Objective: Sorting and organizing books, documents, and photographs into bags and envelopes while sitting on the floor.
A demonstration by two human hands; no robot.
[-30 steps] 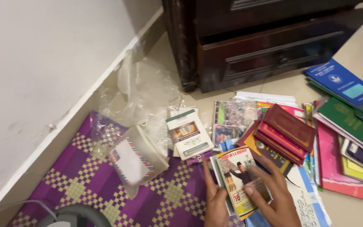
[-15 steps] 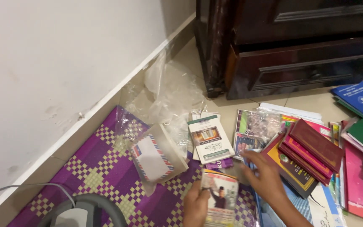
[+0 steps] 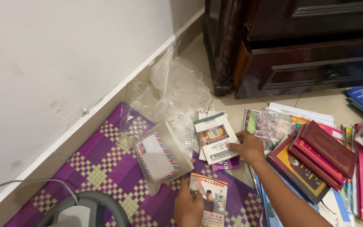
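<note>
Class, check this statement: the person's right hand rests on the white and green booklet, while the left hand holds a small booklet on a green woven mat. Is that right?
Not quite. The head view shows the woven mat is purple with pale checks, not green. The rest stands: the right hand rests on the white and green booklet, and the left hand holds the small booklet on that mat.

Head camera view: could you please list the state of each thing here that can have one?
Left hand: gripping a booklet lying on the purple mat.
Right hand: fingers resting on a small white-and-green book, closed.
Airmail envelopes: inside a clear bag.
Maroon books: closed, stacked.
Dark cabinet drawer: shut.
Clear plastic wrap: crumpled against the wall.
</note>
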